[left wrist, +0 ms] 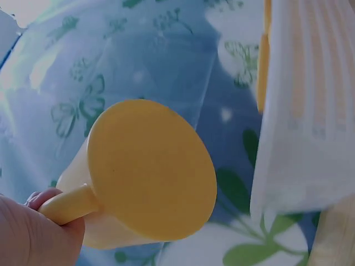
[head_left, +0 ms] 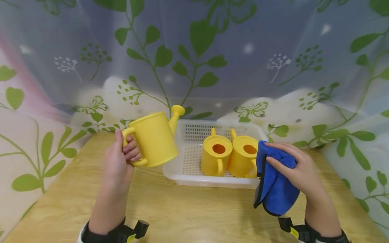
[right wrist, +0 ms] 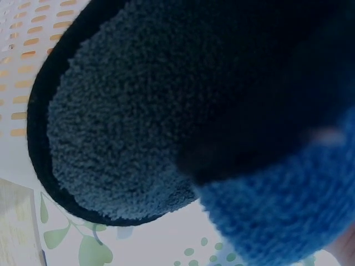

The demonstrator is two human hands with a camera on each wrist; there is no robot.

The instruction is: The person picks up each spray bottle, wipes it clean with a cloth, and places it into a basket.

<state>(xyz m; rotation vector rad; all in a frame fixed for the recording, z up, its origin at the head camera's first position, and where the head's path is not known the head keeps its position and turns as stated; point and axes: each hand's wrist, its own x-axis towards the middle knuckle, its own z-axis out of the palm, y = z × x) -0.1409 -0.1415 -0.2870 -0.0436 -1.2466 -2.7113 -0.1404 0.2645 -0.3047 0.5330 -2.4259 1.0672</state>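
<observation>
My left hand (head_left: 121, 157) grips the handle of a yellow watering can (head_left: 155, 140), held up left of the basket with its spout pointing right. In the left wrist view the can's round base (left wrist: 152, 169) faces the camera. A folded blue cloth (head_left: 278, 182) with black edging hangs from my right hand (head_left: 299, 168), pinched between thumb and fingers. It overlaps the basket's right front corner in the head view. Two more yellow watering cans, a left one (head_left: 209, 162) and a right one (head_left: 238, 163), stand side by side in the white basket (head_left: 194, 179); the cloth partly covers the right one.
The basket, with slotted walls, stands on a light wooden table (head_left: 182, 212) near its back edge. Behind and at both sides hangs a curtain (head_left: 258, 74) printed with green leaves and butterflies. Black bands with small cameras are on both wrists.
</observation>
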